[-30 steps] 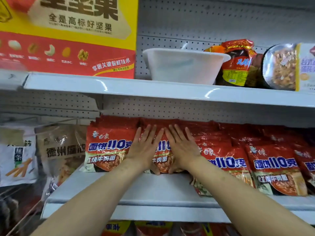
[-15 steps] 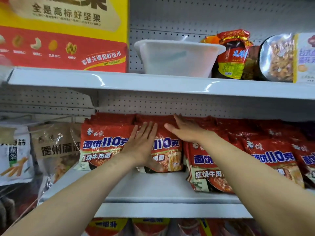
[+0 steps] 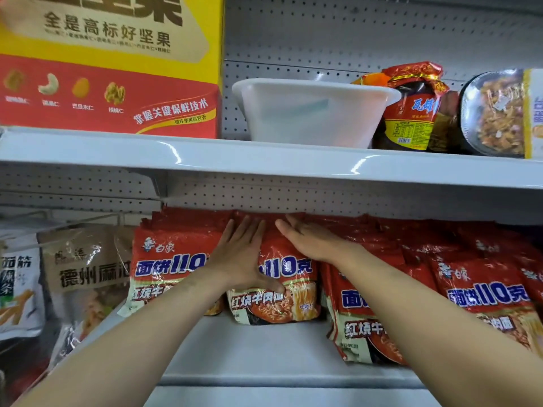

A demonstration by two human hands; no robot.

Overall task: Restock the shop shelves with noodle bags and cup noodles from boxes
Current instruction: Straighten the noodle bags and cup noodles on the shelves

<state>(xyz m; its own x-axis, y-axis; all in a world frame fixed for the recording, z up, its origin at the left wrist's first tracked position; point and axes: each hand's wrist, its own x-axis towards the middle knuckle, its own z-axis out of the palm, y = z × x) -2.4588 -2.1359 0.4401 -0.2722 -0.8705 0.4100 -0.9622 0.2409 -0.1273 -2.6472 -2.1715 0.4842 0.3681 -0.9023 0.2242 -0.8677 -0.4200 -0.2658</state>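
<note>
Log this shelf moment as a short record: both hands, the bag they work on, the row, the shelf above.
left hand: flat, fingers straight, pressing the front of the middle noodle bag
right hand: fingers straight, at the top of the bags beside the left hand
row: red noodle bags upright on the lower shelf; right-hand stack sits further forward
shelf above: white tub, nut box
</note>
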